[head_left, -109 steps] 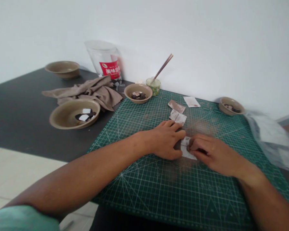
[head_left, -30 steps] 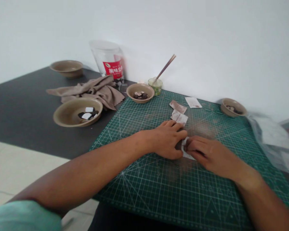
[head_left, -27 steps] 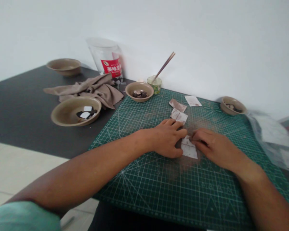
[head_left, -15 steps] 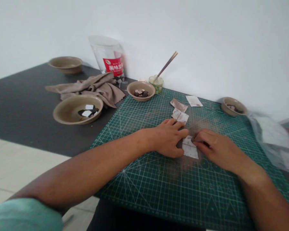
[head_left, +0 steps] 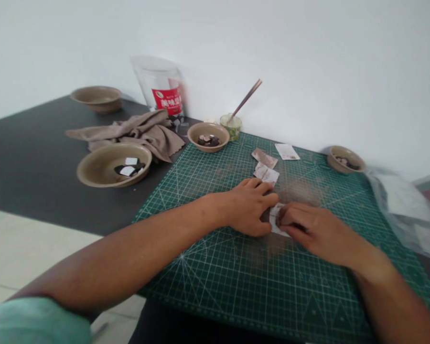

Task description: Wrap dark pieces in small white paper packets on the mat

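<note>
My left hand [head_left: 251, 208] lies on the green cutting mat [head_left: 208, 267], its fingers spread. Its thumb and index finger rest at the left edge of a white, smudged sheet of paper-like material [head_left: 276, 230]. Over that sheet, my right hand [head_left: 318, 230] is closed in a pinch, fingertips down on it. Something small and dark seems to be between those fingertips, mostly hidden. Just beyond my left fingers lie another smudged white sheet [head_left: 266, 173] and a brownish one [head_left: 264, 158]. Brown dust marks the mat around them.
A bowl with dark and white pieces [head_left: 93, 165], a crumpled cloth [head_left: 154, 138] and another bowl [head_left: 96, 102] are left. Behind stand a clear jar [head_left: 166, 100], a bowl of dark pieces [head_left: 208, 129] and a cup with sticks [head_left: 232, 128]. A small bowl [head_left: 344, 165] and plastic bag [head_left: 401, 210] sit right.
My right hand has slid a little left and toward me across the white sheet, covering more of it. My left hand stays in place on the mat.
</note>
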`<state>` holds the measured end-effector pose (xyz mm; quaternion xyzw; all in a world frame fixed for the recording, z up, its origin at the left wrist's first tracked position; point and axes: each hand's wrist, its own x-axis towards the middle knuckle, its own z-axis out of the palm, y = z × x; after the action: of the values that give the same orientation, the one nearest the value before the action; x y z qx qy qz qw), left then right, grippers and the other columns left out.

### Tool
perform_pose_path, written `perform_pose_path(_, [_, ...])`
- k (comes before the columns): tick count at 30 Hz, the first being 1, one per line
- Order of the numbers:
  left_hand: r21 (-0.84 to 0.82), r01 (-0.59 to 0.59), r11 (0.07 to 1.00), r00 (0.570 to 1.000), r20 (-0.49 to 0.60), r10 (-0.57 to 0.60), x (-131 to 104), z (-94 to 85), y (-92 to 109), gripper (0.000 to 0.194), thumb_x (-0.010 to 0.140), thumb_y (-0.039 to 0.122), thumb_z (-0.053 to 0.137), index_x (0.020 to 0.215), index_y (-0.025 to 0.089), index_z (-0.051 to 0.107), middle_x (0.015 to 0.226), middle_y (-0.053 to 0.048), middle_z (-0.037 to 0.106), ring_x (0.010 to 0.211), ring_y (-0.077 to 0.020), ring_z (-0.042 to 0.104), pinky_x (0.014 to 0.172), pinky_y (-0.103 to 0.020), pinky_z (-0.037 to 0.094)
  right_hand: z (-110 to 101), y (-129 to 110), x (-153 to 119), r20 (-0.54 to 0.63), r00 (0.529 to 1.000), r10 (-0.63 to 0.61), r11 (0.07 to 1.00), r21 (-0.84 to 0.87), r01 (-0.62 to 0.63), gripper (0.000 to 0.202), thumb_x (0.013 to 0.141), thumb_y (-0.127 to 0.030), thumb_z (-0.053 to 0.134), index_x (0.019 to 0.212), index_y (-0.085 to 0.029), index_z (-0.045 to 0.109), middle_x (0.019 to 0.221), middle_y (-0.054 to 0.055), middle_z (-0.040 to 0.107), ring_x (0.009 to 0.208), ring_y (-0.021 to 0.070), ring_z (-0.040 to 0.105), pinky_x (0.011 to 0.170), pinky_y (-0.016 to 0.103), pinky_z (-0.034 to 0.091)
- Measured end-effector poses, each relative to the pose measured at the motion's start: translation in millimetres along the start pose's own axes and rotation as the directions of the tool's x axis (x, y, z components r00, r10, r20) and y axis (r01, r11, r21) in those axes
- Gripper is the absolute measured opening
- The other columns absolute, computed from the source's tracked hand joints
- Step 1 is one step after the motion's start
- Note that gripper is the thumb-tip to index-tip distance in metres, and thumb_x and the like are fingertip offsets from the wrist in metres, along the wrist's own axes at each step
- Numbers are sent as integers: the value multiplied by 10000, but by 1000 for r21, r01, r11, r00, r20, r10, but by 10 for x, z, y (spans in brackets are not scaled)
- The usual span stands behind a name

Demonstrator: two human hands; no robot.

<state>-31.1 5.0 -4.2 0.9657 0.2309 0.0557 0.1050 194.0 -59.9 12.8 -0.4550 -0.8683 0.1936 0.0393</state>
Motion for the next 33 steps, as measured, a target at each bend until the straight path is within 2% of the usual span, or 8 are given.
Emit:
perform_pose_path(4, [8, 9, 1000, 1000, -9, -9, -3, 2, 2, 442, 855, 484, 560, 1196, 204, 530, 1406, -135, 477, 1290, -362, 444, 1088, -523, 364, -7, 40, 3, -145, 985, 96, 991, -82, -109, 130, 987, -237, 507, 898, -211, 599, 940, 46, 642, 842, 199, 607, 738, 341, 461])
perform_pose_path(6, [8, 6, 1000, 1000, -3, -6, -3, -3, 1, 447, 854, 482, 563, 1202, 203, 528, 1408, -135, 477, 1287, -363, 446, 1085, -522, 368, -26, 53, -21, -103, 990, 94, 991, -82, -103, 132, 969, -221, 532, 856, -213, 599, 891, 36, 635, 794, 189, 593, 707, 334, 455])
perform_pose_path(9, [0, -8, 1000, 1000, 5, 8, -1, -8, -2, 452, 853, 494, 566, 1195, 201, 532, 1398, -134, 483, 1284, -358, 447, 1089, -516, 365, -19, 9, -27, 9, 1000, -15, 1000, 0, 15, 133, 969, -192, 526, 870, -219, 611, 911, 26, 643, 803, 170, 602, 716, 315, 462])
perform_pose_path(11, [-1, -4, 1000, 1000, 7, 4, 0, -7, -2, 444, 853, 492, 567, 1188, 202, 534, 1395, -131, 484, 1282, -354, 448, 1089, -514, 362, 8, -16, 0, -15, 999, -45, 999, 21, 46, 131, 980, -191, 505, 922, -221, 618, 963, 33, 651, 857, 176, 618, 755, 319, 471])
perform_pose_path(15, [6, 13, 1000, 1000, 5, -13, 3, 0, 0, 447, 854, 486, 567, 1203, 210, 522, 1425, -127, 463, 1301, -355, 428, 1090, -514, 354, 9, 30, 30, -133, 989, 63, 996, -61, -72, 133, 978, -226, 509, 894, -213, 610, 933, 46, 640, 837, 196, 609, 737, 337, 464])
perform_pose_path(20, [-7, -1, 1000, 1000, 7, 1, 2, -1, -3, 441, 855, 501, 560, 1183, 207, 526, 1403, -124, 478, 1287, -350, 442, 1092, -509, 360, -14, -9, -3, 1, 1000, -10, 1000, 6, 10, 137, 981, -187, 507, 887, -214, 603, 929, 22, 630, 822, 167, 607, 740, 318, 457])
perform_pose_path(29, [-13, -2, 1000, 1000, 15, 3, 9, 2, -13, 441, 853, 486, 572, 1196, 212, 518, 1404, -119, 476, 1302, -345, 425, 1095, -510, 355, 102, -49, 70, -31, 997, -75, 996, -42, 74, 141, 988, -164, 488, 971, -212, 620, 989, 38, 641, 879, 179, 621, 795, 333, 479])
perform_pose_path(33, [-16, 16, 1000, 1000, 13, -16, 10, 6, -13, 447, 841, 488, 579, 1183, 207, 515, 1419, -120, 469, 1309, -349, 420, 1097, -510, 359, 80, 15, 60, -100, 995, -19, 998, -66, 13, 129, 1000, -218, 488, 975, -215, 614, 1009, 55, 646, 903, 200, 626, 793, 346, 485])
